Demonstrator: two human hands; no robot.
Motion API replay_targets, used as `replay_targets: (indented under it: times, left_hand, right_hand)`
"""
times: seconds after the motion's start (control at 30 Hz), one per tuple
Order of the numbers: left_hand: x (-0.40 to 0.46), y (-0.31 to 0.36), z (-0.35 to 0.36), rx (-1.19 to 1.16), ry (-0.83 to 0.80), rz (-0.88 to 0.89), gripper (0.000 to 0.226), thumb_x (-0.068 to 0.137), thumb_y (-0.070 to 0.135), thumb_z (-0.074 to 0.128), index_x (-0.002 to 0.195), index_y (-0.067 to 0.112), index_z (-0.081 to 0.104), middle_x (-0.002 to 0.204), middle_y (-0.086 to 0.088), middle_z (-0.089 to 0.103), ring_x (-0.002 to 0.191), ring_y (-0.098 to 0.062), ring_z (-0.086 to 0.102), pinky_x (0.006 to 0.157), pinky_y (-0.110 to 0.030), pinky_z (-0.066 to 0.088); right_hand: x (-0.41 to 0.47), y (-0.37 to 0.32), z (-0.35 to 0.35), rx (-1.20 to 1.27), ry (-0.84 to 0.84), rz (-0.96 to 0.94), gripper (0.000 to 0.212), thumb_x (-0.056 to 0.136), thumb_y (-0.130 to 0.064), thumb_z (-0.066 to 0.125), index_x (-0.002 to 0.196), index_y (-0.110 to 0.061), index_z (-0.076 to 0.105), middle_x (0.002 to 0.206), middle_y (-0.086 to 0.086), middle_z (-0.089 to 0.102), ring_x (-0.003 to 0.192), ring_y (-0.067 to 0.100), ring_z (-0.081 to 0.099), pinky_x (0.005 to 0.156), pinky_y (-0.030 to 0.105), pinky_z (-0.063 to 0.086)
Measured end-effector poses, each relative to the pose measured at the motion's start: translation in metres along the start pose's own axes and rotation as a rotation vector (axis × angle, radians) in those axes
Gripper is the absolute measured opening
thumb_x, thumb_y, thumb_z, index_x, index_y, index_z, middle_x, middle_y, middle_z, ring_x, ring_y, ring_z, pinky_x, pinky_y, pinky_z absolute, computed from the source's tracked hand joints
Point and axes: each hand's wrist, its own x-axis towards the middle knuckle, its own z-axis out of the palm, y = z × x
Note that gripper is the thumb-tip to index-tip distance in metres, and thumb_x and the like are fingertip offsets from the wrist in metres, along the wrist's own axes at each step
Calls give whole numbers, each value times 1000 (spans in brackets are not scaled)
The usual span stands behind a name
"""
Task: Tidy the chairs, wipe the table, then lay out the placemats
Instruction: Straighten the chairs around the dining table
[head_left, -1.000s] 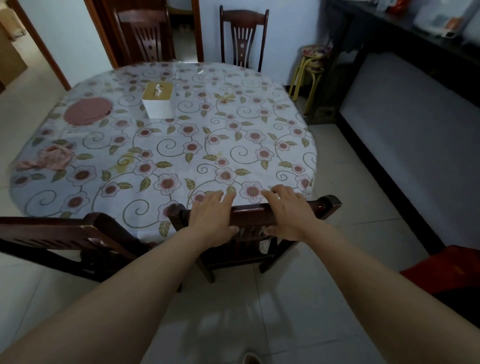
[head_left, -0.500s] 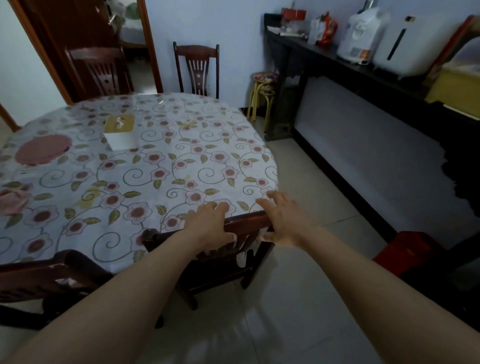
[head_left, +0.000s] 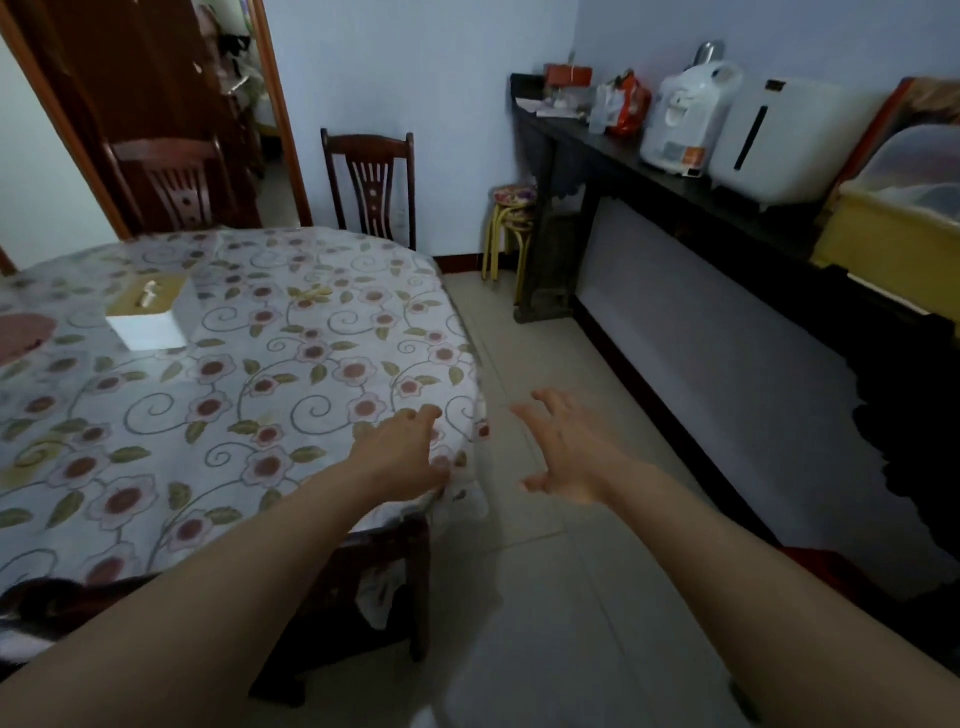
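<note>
A round table (head_left: 291, 364) under a flowered cloth fills the left half of the view. The dark wooden chair (head_left: 374, 587) I was holding stands pushed under its near right edge, mostly hidden by my left forearm. My left hand (head_left: 402, 452) hovers over the table's edge, fingers apart, holding nothing. My right hand (head_left: 566, 452) is open in the air over the floor, right of the table. Two more chairs stand at the far side: one by the wall (head_left: 371, 184), one by the doorway (head_left: 171, 187). A round reddish placemat (head_left: 23, 335) lies at the table's left edge.
A white tissue box with a tan lid (head_left: 148, 314) sits on the table. A long dark sideboard (head_left: 727, 208) with appliances runs along the right wall. Stacked yellow-legged stools (head_left: 511, 228) stand in the corner. Tiled floor (head_left: 545, 597) lies between table and sideboard.
Both hands let go of the near chair's top rail and lifted off, fingers spread. The view swung right and up, so the table slid left in frame.
</note>
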Motion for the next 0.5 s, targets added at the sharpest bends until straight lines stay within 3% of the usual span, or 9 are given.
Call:
replay_targets:
  times: [0.1, 0.5]
  left_hand:
    - [30, 25, -4, 16, 8, -49, 78, 79, 50, 63, 141, 23, 25, 138, -7, 45, 119, -26, 50, 92, -40, 44]
    - [216, 75, -34, -12, 41, -93, 80, 80, 48, 63, 143, 21, 22, 141, -9, 41, 122, -28, 47, 99, -44, 41]
  right_hand:
    - [16, 47, -7, 4, -5, -15, 92, 76, -51, 68, 147, -22, 17, 155, 12, 14, 141, 29, 15, 112, 44, 23]
    - [169, 164, -29, 25, 18, -87, 96, 75, -50, 71, 147, -23, 14, 158, 11, 7, 144, 29, 12, 116, 46, 20]
